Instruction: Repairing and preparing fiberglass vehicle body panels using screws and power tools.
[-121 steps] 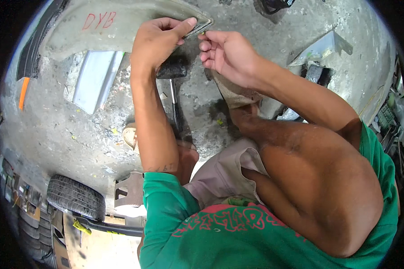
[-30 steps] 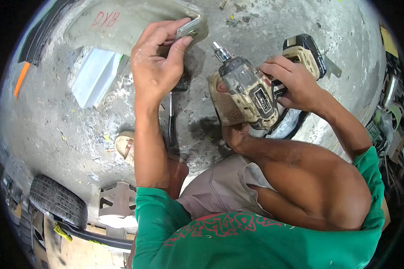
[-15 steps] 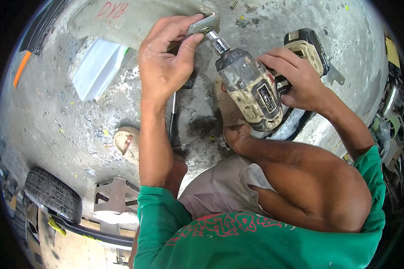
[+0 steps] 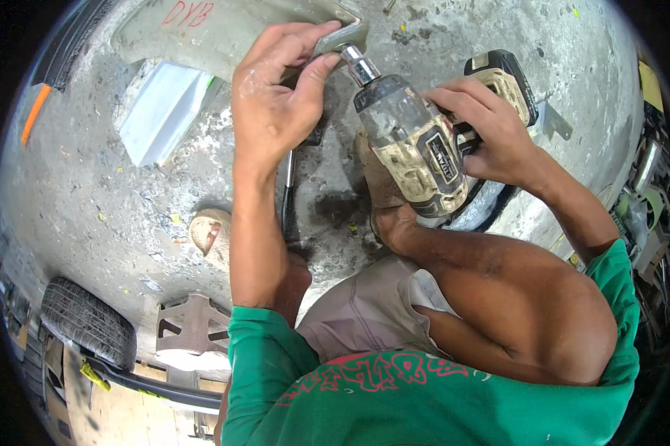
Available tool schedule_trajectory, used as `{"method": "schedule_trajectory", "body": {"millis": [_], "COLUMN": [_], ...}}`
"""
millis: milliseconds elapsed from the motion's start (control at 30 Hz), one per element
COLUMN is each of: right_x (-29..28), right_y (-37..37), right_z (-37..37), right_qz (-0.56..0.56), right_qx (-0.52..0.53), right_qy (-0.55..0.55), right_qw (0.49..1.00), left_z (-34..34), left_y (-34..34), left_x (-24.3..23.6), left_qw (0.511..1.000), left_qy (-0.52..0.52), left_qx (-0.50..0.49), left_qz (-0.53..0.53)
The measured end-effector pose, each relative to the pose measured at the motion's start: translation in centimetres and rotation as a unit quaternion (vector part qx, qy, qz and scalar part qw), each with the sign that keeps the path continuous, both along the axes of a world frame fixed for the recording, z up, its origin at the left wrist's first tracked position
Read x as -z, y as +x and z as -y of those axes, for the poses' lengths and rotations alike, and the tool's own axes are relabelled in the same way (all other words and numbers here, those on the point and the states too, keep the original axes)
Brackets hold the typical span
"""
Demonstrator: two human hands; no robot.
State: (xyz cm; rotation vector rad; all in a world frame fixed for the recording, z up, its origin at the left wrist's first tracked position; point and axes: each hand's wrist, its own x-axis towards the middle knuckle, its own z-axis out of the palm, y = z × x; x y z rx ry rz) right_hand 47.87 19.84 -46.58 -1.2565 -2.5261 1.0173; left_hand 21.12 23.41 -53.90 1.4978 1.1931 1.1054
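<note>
My right hand (image 4: 491,130) is wrapped round the handle of a cordless impact wrench (image 4: 413,149), cream and black with a battery at its far end. A shiny metal socket (image 4: 360,67) on the wrench's nose points up and left, its tip against the corner of a grey-green panel (image 4: 223,33). Whatever fastener sits inside the socket is hidden. My left hand (image 4: 279,97) grips that panel's bent corner, thumb below and fingers above, right beside the socket tip. Red handwriting marks the panel's face.
A pale folded metal piece (image 4: 164,111) lies on the concrete floor left of my left hand. A long-handled tool (image 4: 287,186) lies beside my left forearm. At the lower left are a tire (image 4: 88,322) and a beige stool (image 4: 190,327). Clutter (image 4: 651,201) lines the right edge.
The wrench has shifted slightly up and to the left, and its battery end has swung a little left with my right hand. My left hand stays on the panel corner.
</note>
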Motion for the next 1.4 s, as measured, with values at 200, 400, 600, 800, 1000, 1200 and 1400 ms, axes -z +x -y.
{"method": "schedule_trajectory", "body": {"millis": [200,400,600,800,1000,1200,1400], "right_x": [0.3,0.7,0.5,0.5,0.9,1.4,1.6], "right_y": [0.1,-1.3,-1.5,-1.6,-1.8,-2.4,-2.9], "right_z": [0.4,0.7,1.5,1.4,1.5,2.0,2.5], "right_qz": [0.003,-0.024,-0.012,-0.03,-0.034,-0.05,-0.038], "right_qx": [0.021,0.052,0.083,0.085,0.089,0.111,0.138], "right_qy": [-0.007,0.027,-0.027,-0.02,-0.013,-0.003,-0.036], "right_qw": [1.0,0.998,0.996,0.996,0.995,0.993,0.989], "left_z": [0.1,0.0,0.1,0.0,0.0,0.0,-0.2], "left_y": [-0.2,-0.2,-0.1,-0.2,-0.2,-0.2,-0.2], "left_x": [0.1,-0.1,0.0,-0.1,0.1,-0.2,0.0], "left_qw": [1.0,1.0,1.0,0.999,1.0,0.999,0.999], "left_qy": [0.004,-0.004,-0.003,0.016,0.003,0.0,0.009], "left_qx": [0.007,0.006,0.0,0.01,0.008,0.011,0.018], "left_qz": [-0.012,-0.018,-0.005,-0.027,-0.014,-0.033,-0.028]}}
